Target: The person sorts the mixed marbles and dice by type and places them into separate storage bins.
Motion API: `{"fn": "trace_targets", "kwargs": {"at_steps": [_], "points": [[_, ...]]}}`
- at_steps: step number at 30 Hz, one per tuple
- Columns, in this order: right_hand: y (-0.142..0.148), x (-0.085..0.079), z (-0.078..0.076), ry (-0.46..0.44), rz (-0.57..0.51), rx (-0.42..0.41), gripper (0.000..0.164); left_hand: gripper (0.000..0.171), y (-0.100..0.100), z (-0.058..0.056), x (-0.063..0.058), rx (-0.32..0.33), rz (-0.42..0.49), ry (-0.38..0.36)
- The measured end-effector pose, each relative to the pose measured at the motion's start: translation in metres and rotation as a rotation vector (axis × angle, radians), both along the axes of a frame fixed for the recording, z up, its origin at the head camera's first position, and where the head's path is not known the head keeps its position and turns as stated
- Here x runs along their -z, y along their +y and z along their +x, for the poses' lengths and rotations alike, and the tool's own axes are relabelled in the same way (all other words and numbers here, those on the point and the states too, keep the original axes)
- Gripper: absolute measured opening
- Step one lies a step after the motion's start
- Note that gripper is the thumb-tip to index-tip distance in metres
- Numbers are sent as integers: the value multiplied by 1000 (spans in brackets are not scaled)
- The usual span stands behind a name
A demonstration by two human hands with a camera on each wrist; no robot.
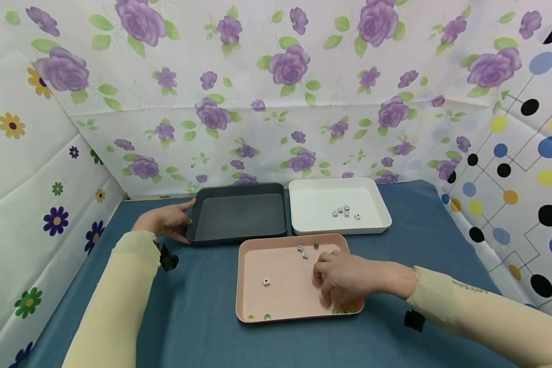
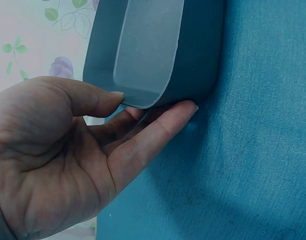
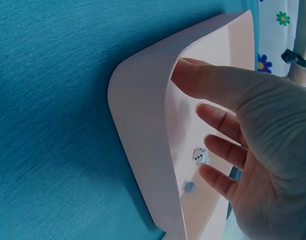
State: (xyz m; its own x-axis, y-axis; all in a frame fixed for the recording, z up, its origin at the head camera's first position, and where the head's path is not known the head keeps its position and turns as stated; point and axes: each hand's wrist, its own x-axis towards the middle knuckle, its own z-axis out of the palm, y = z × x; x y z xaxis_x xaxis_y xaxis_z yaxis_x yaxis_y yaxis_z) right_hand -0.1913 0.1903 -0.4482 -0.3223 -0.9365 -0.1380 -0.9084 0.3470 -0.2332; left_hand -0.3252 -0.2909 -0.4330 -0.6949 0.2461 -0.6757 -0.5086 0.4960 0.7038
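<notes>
My left hand [image 1: 169,221] holds the dark grey tray [image 1: 239,212] by its left end. In the left wrist view the thumb lies at the rim and the fingers are against the outer wall. My right hand [image 1: 345,280] is over the right side of the pink tray [image 1: 276,301], fingers loosely bent and apart, nothing between them. In the right wrist view its thumb is by the rim, near a white die [image 3: 200,156] and a clear bead [image 3: 188,186]. Another die [image 1: 266,282] lies left of centre, and greenish beads [image 1: 267,317] lie along the near edge.
A white tray [image 1: 294,214] with several dice [image 1: 347,213] stands at the back right, beside the dark tray. Blue cloth [image 1: 202,327] covers the table. A floral sheet [image 1: 257,133] hangs behind, with patterned sheets on both sides.
</notes>
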Motion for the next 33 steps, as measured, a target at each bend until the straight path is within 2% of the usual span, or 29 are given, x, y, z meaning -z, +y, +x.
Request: {"fn": "trace_targets", "kwargs": {"at_steps": [11, 23, 33], "points": [[-2, 2, 0, -46, 17, 2, 18, 81, 0, 0, 0, 0, 5, -1], [-4, 6, 0, 28, -2, -68, 17, 79, 1, 1, -1, 4, -7, 1], [-6, 5, 2, 62, 1, -83, 18, 80, 0, 1, -1, 6, -4, -3]]}}
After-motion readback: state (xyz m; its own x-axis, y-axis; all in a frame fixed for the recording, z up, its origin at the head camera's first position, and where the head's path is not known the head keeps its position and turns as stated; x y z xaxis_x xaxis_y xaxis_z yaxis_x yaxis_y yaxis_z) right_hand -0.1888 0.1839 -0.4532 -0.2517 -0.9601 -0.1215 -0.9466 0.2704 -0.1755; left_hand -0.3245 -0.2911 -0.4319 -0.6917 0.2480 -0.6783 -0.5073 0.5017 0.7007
